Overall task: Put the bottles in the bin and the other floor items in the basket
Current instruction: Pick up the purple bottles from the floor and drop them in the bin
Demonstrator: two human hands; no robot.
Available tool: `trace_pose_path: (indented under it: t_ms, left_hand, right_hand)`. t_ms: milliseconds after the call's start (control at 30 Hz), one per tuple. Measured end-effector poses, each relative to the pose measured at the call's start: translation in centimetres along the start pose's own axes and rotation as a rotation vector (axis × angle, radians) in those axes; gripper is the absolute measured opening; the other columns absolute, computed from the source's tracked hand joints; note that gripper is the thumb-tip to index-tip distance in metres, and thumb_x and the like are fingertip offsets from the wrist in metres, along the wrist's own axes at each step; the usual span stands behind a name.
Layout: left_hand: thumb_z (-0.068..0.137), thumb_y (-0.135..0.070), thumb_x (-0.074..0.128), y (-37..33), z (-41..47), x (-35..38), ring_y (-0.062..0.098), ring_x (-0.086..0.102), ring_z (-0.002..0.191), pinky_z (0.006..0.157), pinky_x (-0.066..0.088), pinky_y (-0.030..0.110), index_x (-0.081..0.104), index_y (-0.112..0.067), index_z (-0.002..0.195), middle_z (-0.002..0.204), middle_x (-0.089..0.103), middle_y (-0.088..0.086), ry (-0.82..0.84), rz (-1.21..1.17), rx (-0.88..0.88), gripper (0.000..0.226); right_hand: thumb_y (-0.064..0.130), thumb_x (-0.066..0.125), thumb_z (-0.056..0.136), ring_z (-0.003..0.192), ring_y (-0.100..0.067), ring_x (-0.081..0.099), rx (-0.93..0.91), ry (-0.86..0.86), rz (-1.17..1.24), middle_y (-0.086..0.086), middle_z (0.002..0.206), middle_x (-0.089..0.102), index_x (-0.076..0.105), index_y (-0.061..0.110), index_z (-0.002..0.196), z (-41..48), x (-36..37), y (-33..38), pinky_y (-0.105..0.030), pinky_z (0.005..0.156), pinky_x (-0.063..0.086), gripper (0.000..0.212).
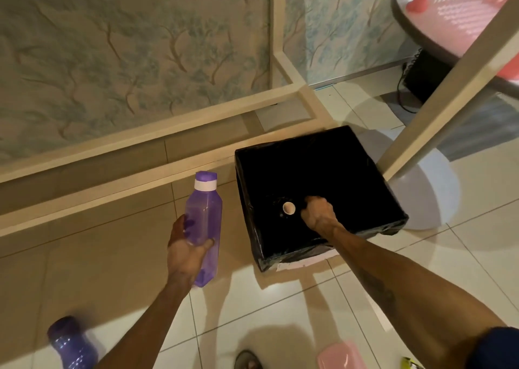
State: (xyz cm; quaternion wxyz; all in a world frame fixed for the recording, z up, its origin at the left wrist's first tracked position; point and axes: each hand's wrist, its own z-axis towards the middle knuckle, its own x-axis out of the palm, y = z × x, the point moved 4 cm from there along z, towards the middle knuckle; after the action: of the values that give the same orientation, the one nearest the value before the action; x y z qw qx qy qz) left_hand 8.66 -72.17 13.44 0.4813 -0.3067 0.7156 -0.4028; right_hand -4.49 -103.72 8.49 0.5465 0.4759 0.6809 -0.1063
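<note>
The person bends over the square bin lined with a black plastic bag [323, 166], which stands on the pale tiled floor [112, 270]. The left hand [186, 252] is clamped around the lower half of a tall purple square plastic bottle with a white ring under its cap [205, 208]. It holds this bottle upright in the air just left of the bin, not yet over it. The right hand [318, 212] hangs over the opening of the bin with the fingers curled. Just beside it a small pale round cap [288, 208] shows against the black. It looks like the top of a dark bottle, but whether the fingers grip it I cannot tell, because the dark hides it.

So the step in hand is, I think, the bottles going into the bin. The next move calls for carrying the tall bottle to the right, above the opening, and only then loosening the fingers. A rounder purple plastic bottle [70, 343] lies on the floor near the left arm and waits too. A flat pink plastic thing [341, 354] and a small yellow packet [410, 364] lie at the bottom edge, surely for the basket, which I do not see from here
</note>
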Motion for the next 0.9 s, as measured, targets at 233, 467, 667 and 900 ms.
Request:
trace_pose_path:
  t_ms: [233,467,667,900]
  left_hand:
    - [0.072,-0.01,0.085,-10.1,-1.4,-0.1,0.01,0.066,0.093,0.075,0.051,0.019,0.05,-0.028,0.126,0.108,0.067,-0.007,0.035,-0.127,-0.004,0.067]
    - [0.073,-0.01,0.084,-16.9,-2.3,5.2,0.021,0.069,0.105,0.094,0.056,0.04,0.057,-0.019,0.128,0.115,0.071,0.002,0.149,-0.394,-0.123,0.063]
    - [0.083,-0.017,0.076,-17.8,-3.1,8.6,0.024,0.07,0.109,0.079,0.061,0.029,0.055,-0.016,0.134,0.124,0.069,0.008,0.346,-0.646,-0.318,0.055]
    - [0.095,-0.054,0.054,-17.7,-2.3,10.6,0.027,0.05,0.133,0.101,0.041,0.034,0.034,-0.023,0.152,0.147,0.05,0.002,0.323,0.015,-0.285,0.068]
  right_hand:
    - [0.032,0.061,0.096,0.118,-0.029,0.059,-0.161,0.123,0.25,-0.008,0.127,0.064,0.057,0.017,0.135,-6.0,-7.8,5.6,-0.039,0.1,0.049,0.042]
    - [0.066,0.064,0.082,0.118,-0.017,0.062,-0.107,0.669,0.926,0.008,0.126,0.066,0.057,0.037,0.13,-11.1,-10.8,8.4,-0.043,0.096,0.053,0.056]
    - [0.032,0.076,0.084,0.12,-0.027,0.062,-0.045,0.718,1.086,-0.003,0.133,0.06,0.048,0.03,0.14,-10.2,-11.4,3.5,-0.051,0.102,0.05,0.062]
    - [0.037,0.073,0.087,0.105,-0.023,0.07,0.055,0.414,0.86,-0.009,0.125,0.066,0.054,0.013,0.136,-7.0,-13.3,-2.0,-0.039,0.097,0.056,0.058]
